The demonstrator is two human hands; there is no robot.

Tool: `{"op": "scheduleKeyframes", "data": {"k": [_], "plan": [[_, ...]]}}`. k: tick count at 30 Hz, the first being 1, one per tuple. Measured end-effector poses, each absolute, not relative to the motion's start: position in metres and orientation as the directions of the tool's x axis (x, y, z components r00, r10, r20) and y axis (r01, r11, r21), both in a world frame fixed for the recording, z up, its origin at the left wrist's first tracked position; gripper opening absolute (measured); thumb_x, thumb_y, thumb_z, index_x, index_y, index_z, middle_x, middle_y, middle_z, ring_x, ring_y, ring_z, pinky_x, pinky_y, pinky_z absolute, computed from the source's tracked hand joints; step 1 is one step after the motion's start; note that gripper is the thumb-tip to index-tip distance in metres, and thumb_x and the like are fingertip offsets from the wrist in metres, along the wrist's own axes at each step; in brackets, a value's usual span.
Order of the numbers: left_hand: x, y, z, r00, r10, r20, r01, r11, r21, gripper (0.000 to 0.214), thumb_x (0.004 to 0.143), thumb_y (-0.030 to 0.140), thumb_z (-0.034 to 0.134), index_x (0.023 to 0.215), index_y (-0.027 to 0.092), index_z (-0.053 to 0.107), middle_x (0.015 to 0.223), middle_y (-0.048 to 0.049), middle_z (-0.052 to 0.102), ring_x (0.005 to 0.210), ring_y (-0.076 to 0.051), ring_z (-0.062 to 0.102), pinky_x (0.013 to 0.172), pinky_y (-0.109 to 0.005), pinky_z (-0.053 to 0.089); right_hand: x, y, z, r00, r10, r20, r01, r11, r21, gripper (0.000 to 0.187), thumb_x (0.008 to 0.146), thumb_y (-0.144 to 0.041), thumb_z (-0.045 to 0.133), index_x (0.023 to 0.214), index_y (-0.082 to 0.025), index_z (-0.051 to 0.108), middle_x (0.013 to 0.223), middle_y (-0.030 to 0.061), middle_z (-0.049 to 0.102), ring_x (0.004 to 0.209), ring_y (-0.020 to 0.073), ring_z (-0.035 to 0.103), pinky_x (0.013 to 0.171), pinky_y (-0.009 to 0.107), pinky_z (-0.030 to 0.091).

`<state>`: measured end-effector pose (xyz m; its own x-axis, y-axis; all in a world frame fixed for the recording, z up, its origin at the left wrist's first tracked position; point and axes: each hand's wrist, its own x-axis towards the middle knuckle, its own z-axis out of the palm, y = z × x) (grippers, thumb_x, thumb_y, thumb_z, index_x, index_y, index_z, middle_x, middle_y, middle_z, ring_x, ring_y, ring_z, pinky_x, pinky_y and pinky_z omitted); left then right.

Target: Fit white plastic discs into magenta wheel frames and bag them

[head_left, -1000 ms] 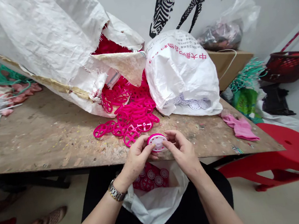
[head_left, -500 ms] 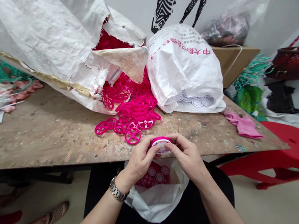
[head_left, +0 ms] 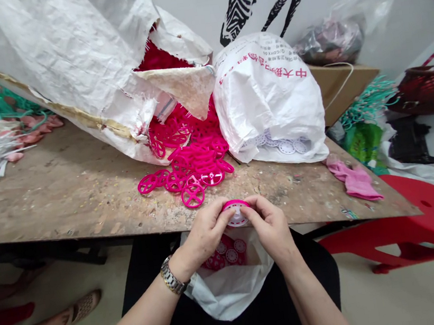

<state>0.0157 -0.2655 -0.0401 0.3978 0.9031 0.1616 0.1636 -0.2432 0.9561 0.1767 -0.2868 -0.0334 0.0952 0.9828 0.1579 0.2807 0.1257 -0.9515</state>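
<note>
Together, left hand (head_left: 205, 229) and right hand (head_left: 272, 224) pinch a pink-and-white wheel (head_left: 237, 218) between closed fingers (head_left: 220, 222) by the table's (head_left: 86, 201) near edge.

the white sack (head_left: 275, 117) bears large red chinese characters (head_left: 282, 72); from its right end leftward 中, 大 and 鹅 can be read, then 合 and 料 less surely, and the figures at the left end are unclear. above them runs small dark print (head_left: 275, 52), with "q/gdyx" in capitals; its remaining lines are too small.
</note>
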Motion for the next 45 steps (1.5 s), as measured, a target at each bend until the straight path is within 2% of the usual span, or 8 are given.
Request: {"op": "scheduleKeyframes", "data": {"k": [5,11,21,25,30,38,42,45], "plan": [[0.013,-0.265,-0.043,0.481,0.876,0.048,0.112,-0.115,0.987,0.038,0.092,0.033,0.057,0.129,0.026,0.051,0.094,-0.0015,0.063,0.064,-0.013,0.062,0.062,-0.027,0.054,0.180,-0.283,-0.033,0.110,0.985,0.132,0.240,0.103,-0.965,0.015,0.087,-0.035,0.060,0.084,-0.021,0.065,0.078,0.0009,0.068,0.075,0.0181,0.063,0.069,0.027,0.048],[0.013,-0.266,-0.046,0.402,0.915,0.049,0.030,-0.066,0.997,0.039,0.092,0.033,0.056,0.130,0.025,0.050,0.089,-0.0020,0.063,0.060,-0.013,0.061,0.054,-0.025,0.055,0.176,-0.289,-0.037,0.022,0.987,0.159,0.248,0.149,-0.957,0.023,0.089,-0.032,0.061,0.110,-0.024,0.061,0.097,0.0035,0.071,0.087,0.0202,0.067,0.078,0.031,0.052],[0.016,-0.267,-0.052,0.365,0.927,0.083,0.053,-0.109,0.993,0.039,0.093,0.034,0.055,0.131,0.025,0.053,0.082,-0.0008,0.064,0.054,-0.011,0.058,0.052,-0.023,0.051,0.176,-0.286,-0.045,0.042,0.991,0.131,0.169,0.122,-0.978,0.019,0.087,-0.032,0.062,0.105,-0.024,0.061,0.094,0.0029,0.071,0.086,0.0212,0.068,0.077,0.032,0.053],[0.016,-0.269,-0.053,0.416,0.907,0.066,0.070,-0.105,0.992,0.043,0.093,0.034,0.054,0.136,0.026,0.050,0.089,-0.0027,0.065,0.057,-0.013,0.061,0.056,-0.025,0.054,0.178,-0.286,-0.040,0.037,0.985,0.167,0.292,0.149,-0.945,0.018,0.084,-0.032,0.065,0.099,-0.023,0.065,0.088,0.0006,0.069,0.081,0.0189,0.064,0.073,0.028,0.049],[0.014,-0.273,-0.049,0.494,0.869,0.042,0.052,-0.078,0.996,0.044,0.098,0.040,0.047,0.139,0.026,0.048,0.068,0.0016,0.060,0.052,-0.013,0.059,0.054,-0.024,0.053,0.175,-0.291,-0.037,0.085,0.983,0.162,0.274,0.133,-0.952,0.012,0.083,-0.030,0.064,0.091,-0.022,0.066,0.080,-0.0013,0.066,0.074,0.0167,0.060,0.069,0.026,0.047],[0.012,-0.276,-0.047,0.497,0.859,0.126,0.174,-0.241,0.955,0.044,0.099,0.037,0.044,0.141,0.024,0.047,0.088,-0.0034,0.069,0.054,-0.012,0.060,0.061,-0.027,0.053,0.174,-0.298,-0.044,0.115,0.986,0.119,0.189,0.096,-0.977,0.012,0.082,-0.032,0.064,0.088,-0.022,0.067,0.078,-0.0005,0.068,0.072,0.0181,0.062,0.067,0.027,0.050],[0.003,-0.273,-0.040,0.554,0.800,0.230,0.279,-0.438,0.855,0.043,0.098,0.033,0.048,0.140,0.023,0.048,0.122,-0.0098,0.066,0.093,-0.020,0.067,0.088,-0.034,0.052,0.182,-0.304,-0.042,0.043,0.994,0.105,0.228,0.093,-0.969,0.014,0.085,-0.034,0.063,0.094,-0.023,0.067,0.083,-0.0004,0.069,0.075,0.0178,0.063,0.068,0.026,0.050],[-0.008,-0.261,-0.030,0.538,0.785,0.307,0.352,-0.540,0.764,0.041,0.098,0.034,0.050,0.136,0.020,0.051,0.109,-0.0085,0.068,0.099,-0.021,0.064,0.090,-0.034,0.050,0.190,-0.314,-0.041,-0.038,0.994,0.103,0.381,0.110,-0.918,0.013,0.088,-0.034,0.062,0.095,-0.024,0.067,0.085,-0.0003,0.070,0.078,0.0183,0.064,0.070,0.026,0.050]]}}
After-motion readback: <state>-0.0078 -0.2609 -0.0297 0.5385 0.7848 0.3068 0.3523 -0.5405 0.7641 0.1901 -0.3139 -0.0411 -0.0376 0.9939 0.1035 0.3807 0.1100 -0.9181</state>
